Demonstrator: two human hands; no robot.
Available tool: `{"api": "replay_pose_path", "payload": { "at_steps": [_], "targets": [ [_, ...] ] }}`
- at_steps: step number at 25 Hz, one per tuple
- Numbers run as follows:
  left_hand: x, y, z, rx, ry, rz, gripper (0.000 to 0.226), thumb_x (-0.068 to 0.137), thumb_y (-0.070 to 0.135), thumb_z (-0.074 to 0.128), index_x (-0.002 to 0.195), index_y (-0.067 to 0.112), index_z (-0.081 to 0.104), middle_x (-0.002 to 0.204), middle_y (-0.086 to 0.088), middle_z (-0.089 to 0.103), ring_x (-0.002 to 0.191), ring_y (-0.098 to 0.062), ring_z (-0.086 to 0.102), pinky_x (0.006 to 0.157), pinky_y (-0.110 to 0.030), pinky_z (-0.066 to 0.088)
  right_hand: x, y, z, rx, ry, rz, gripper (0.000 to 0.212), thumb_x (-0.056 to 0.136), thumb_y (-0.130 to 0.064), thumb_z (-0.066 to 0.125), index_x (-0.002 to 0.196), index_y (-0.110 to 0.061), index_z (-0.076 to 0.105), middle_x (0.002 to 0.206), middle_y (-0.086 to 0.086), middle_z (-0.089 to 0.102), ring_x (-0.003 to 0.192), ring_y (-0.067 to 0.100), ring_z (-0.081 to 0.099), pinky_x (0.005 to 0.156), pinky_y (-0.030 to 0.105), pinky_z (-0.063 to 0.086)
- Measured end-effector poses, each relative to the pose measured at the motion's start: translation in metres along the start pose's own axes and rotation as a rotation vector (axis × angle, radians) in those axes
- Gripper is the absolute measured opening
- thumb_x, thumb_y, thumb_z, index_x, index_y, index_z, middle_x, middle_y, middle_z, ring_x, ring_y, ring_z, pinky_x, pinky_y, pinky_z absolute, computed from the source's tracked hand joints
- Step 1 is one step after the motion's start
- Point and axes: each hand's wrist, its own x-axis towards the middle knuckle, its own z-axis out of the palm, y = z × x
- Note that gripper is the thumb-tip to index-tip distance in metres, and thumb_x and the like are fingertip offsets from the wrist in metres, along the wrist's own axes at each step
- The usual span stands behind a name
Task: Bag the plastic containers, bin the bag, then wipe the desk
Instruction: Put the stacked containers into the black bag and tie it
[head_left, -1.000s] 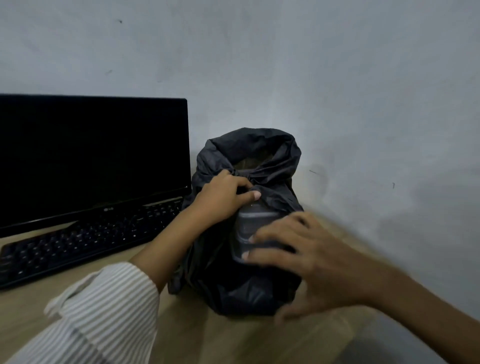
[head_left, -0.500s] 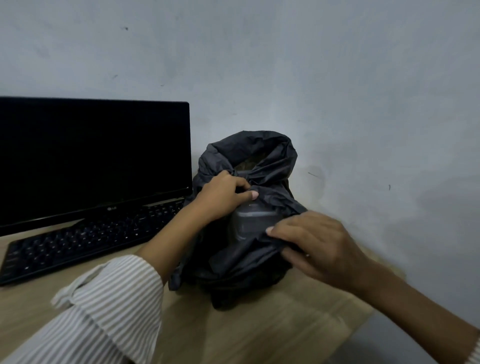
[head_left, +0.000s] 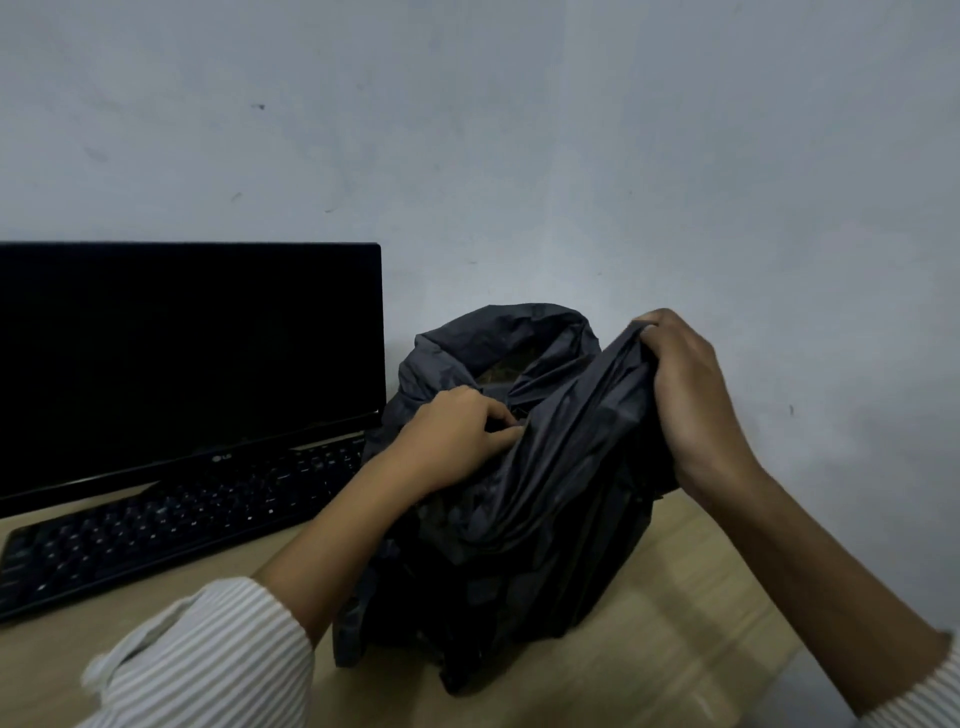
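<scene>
A black plastic bag (head_left: 524, 519) stands on the wooden desk (head_left: 649, 654), bulging with boxy shapes. My left hand (head_left: 457, 441) pinches the bag's front rim near its mouth. My right hand (head_left: 685, 395) grips a bunched fold of the bag's right side and holds it up level with the top of the bag. The stretched plastic covers the container that showed through the gap before. A little brownish content shows inside the open mouth (head_left: 501, 370).
A black monitor (head_left: 187, 358) stands at the left, with a black keyboard (head_left: 171, 525) in front of it. The grey wall (head_left: 571, 156) is right behind the bag. The desk's right edge (head_left: 779, 670) lies close to the bag.
My right hand took hold of the bag's right side and pulled it up and to the right. The grey container that showed in the gap is now covered. My left hand stayed at the rim.
</scene>
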Motion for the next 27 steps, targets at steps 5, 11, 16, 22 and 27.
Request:
{"api": "replay_pose_path", "payload": {
  "at_steps": [5, 11, 16, 22, 27],
  "targets": [
    [-0.011, 0.003, -0.012, -0.314, -0.074, -0.041, 0.029, 0.099, 0.040, 0.041, 0.120, 0.028, 0.057, 0.109, -0.001, 0.066, 0.090, -0.015, 0.065, 0.076, -0.034, 0.056, 0.015, 0.018, 0.019, -0.241, -0.168, -0.030, 0.032, 0.091, -0.037, 0.031, 0.074, -0.014, 0.047, 0.070, -0.002, 0.052, 0.068, 0.015, 0.051, 0.070, 0.032, 0.042],
    [0.012, -0.053, -0.039, -0.287, 0.453, -0.338, 0.032, 0.097, 0.043, 0.039, 0.117, 0.019, 0.046, 0.107, -0.014, 0.064, 0.092, -0.035, 0.063, 0.078, -0.039, 0.052, 0.012, 0.041, 0.030, -0.413, -0.457, -0.128, 0.035, 0.100, -0.028, 0.040, 0.066, -0.020, 0.036, 0.062, 0.003, 0.050, 0.063, 0.020, 0.051, 0.066, 0.039, 0.038],
    [0.029, -0.106, -0.015, -1.104, 0.145, -0.798, 0.083, 0.088, 0.071, 0.027, 0.134, 0.004, 0.043, 0.131, -0.016, 0.054, 0.114, -0.035, 0.055, 0.076, -0.041, 0.049, 0.017, 0.049, 0.030, -0.451, -0.452, -0.186, 0.038, 0.101, -0.027, 0.040, 0.064, -0.020, 0.033, 0.059, 0.006, 0.045, 0.057, 0.021, 0.043, 0.061, 0.038, 0.033],
    [0.032, -0.094, -0.014, -1.128, 0.125, -0.625, 0.054, 0.099, 0.032, 0.039, 0.138, -0.005, 0.040, 0.140, -0.015, 0.045, 0.120, -0.036, 0.051, 0.074, -0.027, 0.046, 0.018, 0.051, 0.028, -0.378, -0.388, -0.171, 0.042, 0.099, -0.031, 0.040, 0.060, -0.019, 0.029, 0.055, 0.000, 0.039, 0.052, 0.010, 0.037, 0.055, 0.028, 0.027],
    [0.046, -0.072, -0.045, -0.992, -0.008, -0.485, 0.063, 0.094, 0.058, 0.037, 0.111, 0.007, 0.069, 0.122, -0.018, 0.065, 0.096, -0.027, 0.068, 0.089, -0.034, 0.049, 0.024, 0.053, 0.023, -0.242, -0.368, -0.161, 0.042, 0.091, -0.040, 0.035, 0.064, -0.008, 0.034, 0.068, 0.022, 0.049, 0.064, 0.032, 0.046, 0.065, 0.045, 0.037]
  ]
}}
